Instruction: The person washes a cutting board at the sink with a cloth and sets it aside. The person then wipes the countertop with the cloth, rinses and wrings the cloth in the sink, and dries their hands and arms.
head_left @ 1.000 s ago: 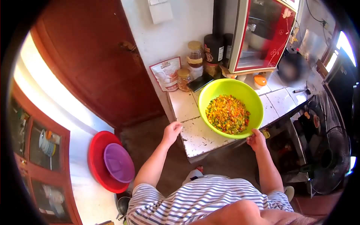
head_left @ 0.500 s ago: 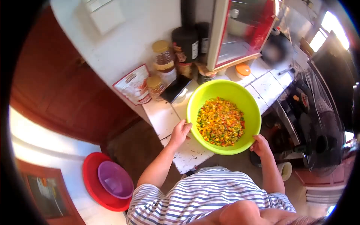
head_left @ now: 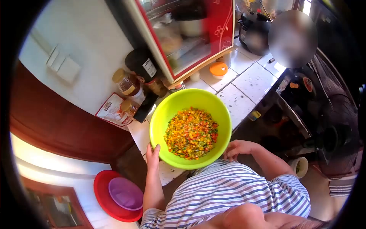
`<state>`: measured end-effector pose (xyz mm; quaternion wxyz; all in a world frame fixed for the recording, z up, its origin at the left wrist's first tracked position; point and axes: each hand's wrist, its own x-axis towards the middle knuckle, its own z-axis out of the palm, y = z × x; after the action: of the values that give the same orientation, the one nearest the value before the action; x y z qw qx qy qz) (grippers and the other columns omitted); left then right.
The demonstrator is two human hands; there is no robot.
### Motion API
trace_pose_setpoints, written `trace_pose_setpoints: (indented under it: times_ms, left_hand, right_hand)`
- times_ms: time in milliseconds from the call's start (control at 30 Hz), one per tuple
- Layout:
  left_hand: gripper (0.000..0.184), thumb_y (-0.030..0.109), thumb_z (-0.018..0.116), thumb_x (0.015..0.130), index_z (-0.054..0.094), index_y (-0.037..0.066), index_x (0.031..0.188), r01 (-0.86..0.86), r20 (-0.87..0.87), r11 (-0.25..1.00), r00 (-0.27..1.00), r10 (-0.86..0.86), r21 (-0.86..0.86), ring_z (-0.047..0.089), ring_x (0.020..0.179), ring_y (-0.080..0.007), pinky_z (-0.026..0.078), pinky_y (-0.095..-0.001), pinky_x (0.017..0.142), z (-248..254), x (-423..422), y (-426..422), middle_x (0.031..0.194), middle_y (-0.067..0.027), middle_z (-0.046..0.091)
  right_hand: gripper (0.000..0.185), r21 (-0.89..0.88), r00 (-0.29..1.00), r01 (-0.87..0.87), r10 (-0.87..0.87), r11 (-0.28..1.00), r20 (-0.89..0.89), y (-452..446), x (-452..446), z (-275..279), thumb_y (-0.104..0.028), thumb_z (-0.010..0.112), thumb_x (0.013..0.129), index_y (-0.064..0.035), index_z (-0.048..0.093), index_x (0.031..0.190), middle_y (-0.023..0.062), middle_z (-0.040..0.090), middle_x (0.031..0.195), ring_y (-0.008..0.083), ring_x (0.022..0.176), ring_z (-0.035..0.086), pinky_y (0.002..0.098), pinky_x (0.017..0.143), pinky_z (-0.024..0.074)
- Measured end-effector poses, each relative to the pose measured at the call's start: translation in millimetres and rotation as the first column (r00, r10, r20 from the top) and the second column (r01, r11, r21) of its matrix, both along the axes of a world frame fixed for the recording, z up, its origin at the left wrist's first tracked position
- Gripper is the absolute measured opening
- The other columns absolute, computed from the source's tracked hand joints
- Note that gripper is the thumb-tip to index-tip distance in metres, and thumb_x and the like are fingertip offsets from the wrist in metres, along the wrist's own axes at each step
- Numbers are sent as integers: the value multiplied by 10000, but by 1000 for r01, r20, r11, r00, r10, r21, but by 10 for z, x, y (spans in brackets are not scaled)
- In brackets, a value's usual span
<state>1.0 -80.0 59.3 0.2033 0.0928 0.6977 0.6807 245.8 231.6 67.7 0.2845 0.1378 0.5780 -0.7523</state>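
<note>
A lime-green bowl (head_left: 225, 118) sits over the near part of the white tiled counter. Inside it lies a heap of finely diced mixed vegetables (head_left: 191, 133) in yellow, orange, red and green. My left hand (head_left: 153, 157) grips the bowl's near left side, thumb at the rim and fingers outside. Beside the bowl's lower right edge is my right hand (head_left: 237, 149), its fingers loosely bent and apart, with nothing visible in them. Whether its fingertips touch the bowl is hard to see.
Behind the bowl stand a red-framed glass cabinet (head_left: 225, 26), an orange-lidded tub (head_left: 218, 69), jars (head_left: 127, 82) and a printed pouch (head_left: 114, 110). Scraps dot the counter tiles (head_left: 244, 89). A fan (head_left: 333, 133) is at right. Red (head_left: 105, 202) and purple (head_left: 126, 194) basins lie at lower left.
My right hand has come off the bowl's rim and sits closer to my body. My left hand still holds the bowl. The view has shifted, showing more counter on the right.
</note>
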Motion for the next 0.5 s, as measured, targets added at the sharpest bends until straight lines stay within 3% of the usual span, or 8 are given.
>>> trace_pose_setpoints:
  times_ms: [67,100,167,200,367,500]
  left_hand:
    - [465,238,557,869,390,27,1249,-122,-9,992,992,122,-43,573,938,-207,498,-320,741,-207,169,-55,1106,-123,544]
    - [465,238,557,869,390,27,1249,-140,-21,989,990,139,-56,573,938,-207,498,-320,741,-72,341,9,1106,-123,544]
    - [516,339,537,868,351,86,1276,-156,277,978,942,189,-135,564,977,-278,536,-439,671,281,737,155,1141,-128,516]
    - [554,407,512,865,305,129,1297,-122,330,983,930,160,-134,554,992,-335,535,-532,600,251,829,146,1155,-131,502]
    - [586,444,493,867,272,136,1313,-156,371,975,906,205,-158,544,1016,-345,535,-534,607,394,1305,407,1216,-139,469]
    - [561,418,496,873,296,126,1307,-202,461,974,857,229,-108,542,1022,-349,535,-518,598,321,1491,535,1225,-133,472]
  right_hand:
    - [247,60,998,51,-48,997,-41,267,77,-121,-182,593,817,-14,556,994,67,633,879,124,693,602,242,585,496]
    - [247,45,998,34,-32,998,-51,386,127,-190,-182,593,817,-14,556,994,67,633,879,124,693,602,242,585,496]
    - [244,99,990,137,-134,986,-35,604,229,-336,-163,583,827,-7,556,1014,83,637,859,138,679,606,242,594,500]
    - [215,93,984,176,-173,980,-46,668,301,-418,-172,568,831,-14,564,977,86,635,849,138,665,609,237,570,497]
    - [170,15,992,98,-98,995,73,750,508,-961,-159,569,825,-26,570,931,75,637,806,142,642,609,241,557,499]
    - [152,-26,999,-17,19,999,51,678,483,-1116,-155,567,822,-43,577,924,69,636,795,139,628,604,251,535,500]
